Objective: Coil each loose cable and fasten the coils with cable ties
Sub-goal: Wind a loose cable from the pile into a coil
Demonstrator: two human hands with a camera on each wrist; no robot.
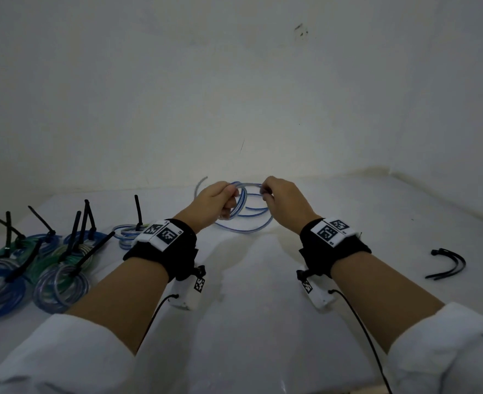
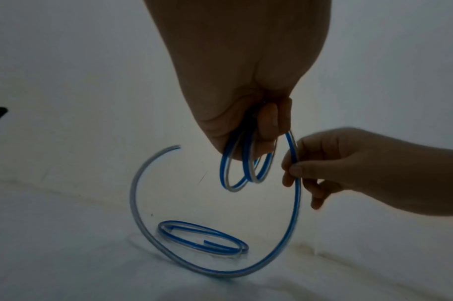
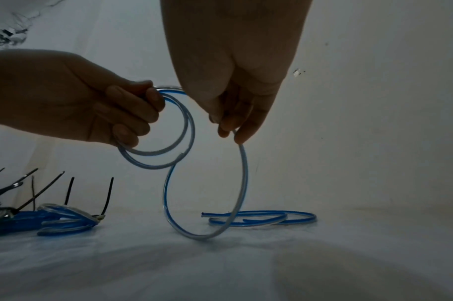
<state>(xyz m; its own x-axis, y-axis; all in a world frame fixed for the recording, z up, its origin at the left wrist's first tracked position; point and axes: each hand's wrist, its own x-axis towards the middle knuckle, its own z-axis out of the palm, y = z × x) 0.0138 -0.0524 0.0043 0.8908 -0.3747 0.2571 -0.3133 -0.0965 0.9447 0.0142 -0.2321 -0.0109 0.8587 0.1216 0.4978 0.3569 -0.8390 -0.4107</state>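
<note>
A blue-and-clear cable (image 3: 242, 183) is mid-coil above the centre of the white desk (image 1: 249, 280): the left hand (image 1: 214, 201) has its grip clamped on two small finished loops (image 3: 166, 146), while the right hand (image 1: 281, 200) pinches the next stretch of the same cable between thumb and fingertips (image 3: 239, 136), close beside the left. From that pinch the cable sweeps down in one wide loop whose bottom rests on the desk, and its free end (image 2: 175, 147) curls up on the far left side, so a good length appears left to wind in. A second loose cable (image 2: 202, 238) lies flat on the desk just behind, loosely curled and untied. At the near left sits a pile of finished coils (image 1: 29, 268), blue and green, each cinched with a black cable tie whose tail stands up. Spare black cable ties (image 1: 448, 264) lie at the near right, well apart from the hands. By this showing most of the job is done; what remains is finishing and tying this coil, then the cable behind it.
</note>
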